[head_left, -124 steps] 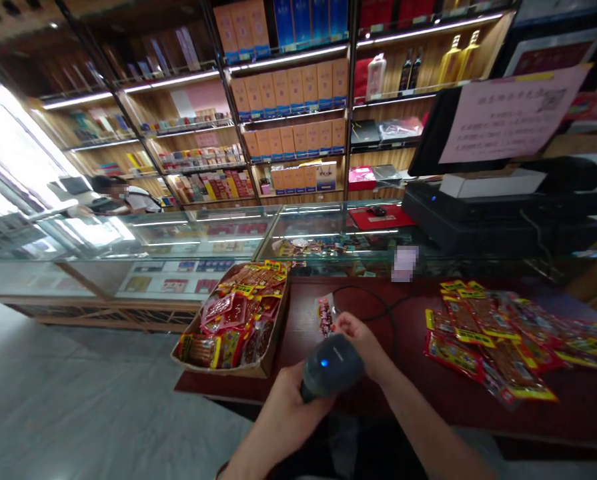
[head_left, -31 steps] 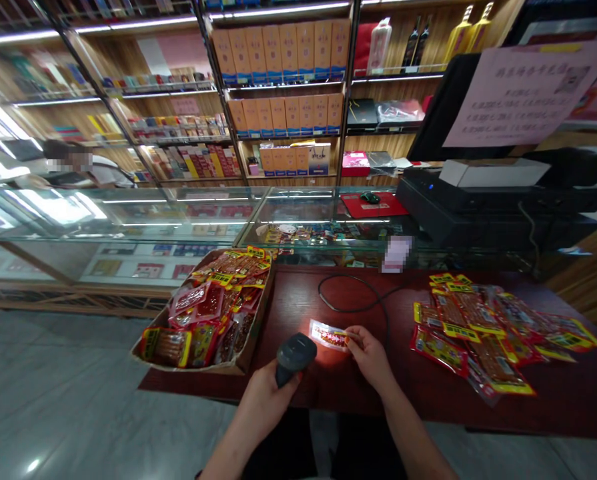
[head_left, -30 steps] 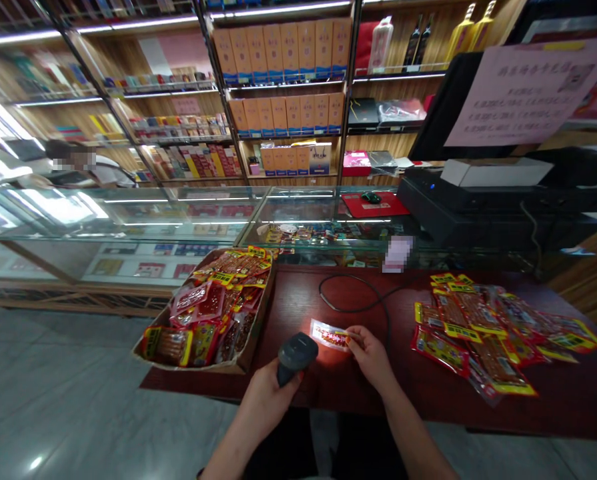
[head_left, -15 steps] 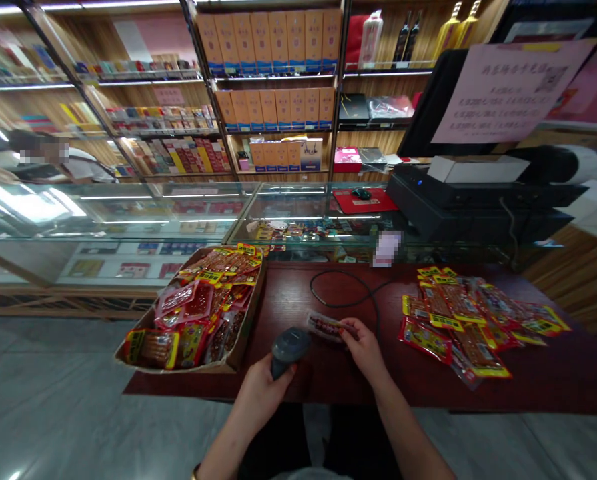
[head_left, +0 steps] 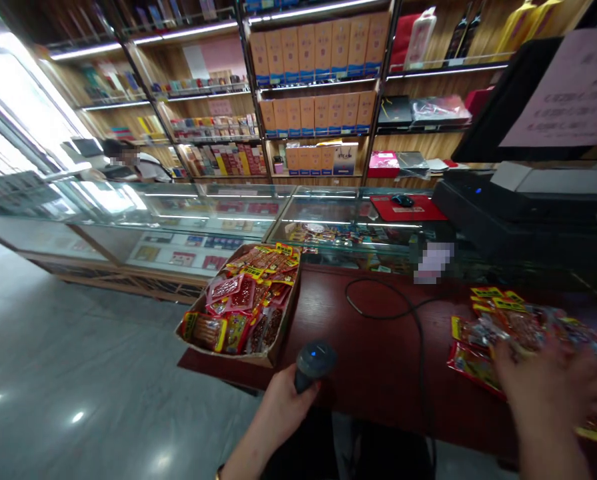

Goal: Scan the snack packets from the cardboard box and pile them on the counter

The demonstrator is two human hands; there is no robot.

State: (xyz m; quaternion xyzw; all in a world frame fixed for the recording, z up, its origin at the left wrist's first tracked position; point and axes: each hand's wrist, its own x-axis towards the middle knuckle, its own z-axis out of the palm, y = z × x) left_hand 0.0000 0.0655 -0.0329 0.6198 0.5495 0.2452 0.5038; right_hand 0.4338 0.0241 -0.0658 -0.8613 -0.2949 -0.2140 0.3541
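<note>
Red-and-yellow packets (head_left: 473, 368) under the right hand (head_left: 545, 380)

Blurred, with its fingers looking spread, the right hand is directly over the near side of the heap and hides part of it. I cannot tell whether it grips a packet or merely touches the pile. One red-edged packet shows just to the left of its fingers; its long axis slants down towards the hand, and its near end is covered. Others lie at mixed angles beyond the fingertips.

The left hand (head_left: 284, 408) is well apart from that heap, wrapped round the handle of a dark handheld scanner (head_left: 317, 360) with a blue light lit. The scanner's head is above the grip, over bare dark red tabletop (head_left: 373, 380). So the right hand is much the nearer to the heap, while the left is nearer to the cardboard box (head_left: 263, 359), full of similar packets, at the table's left end.

Farther out, a black cable (head_left: 421, 360) loops across the table between the hands. Behind it stand a glass counter (head_left: 218, 230) and a dark monitor (head_left: 511, 100); another person (head_left: 152, 170) is at the far left.
</note>
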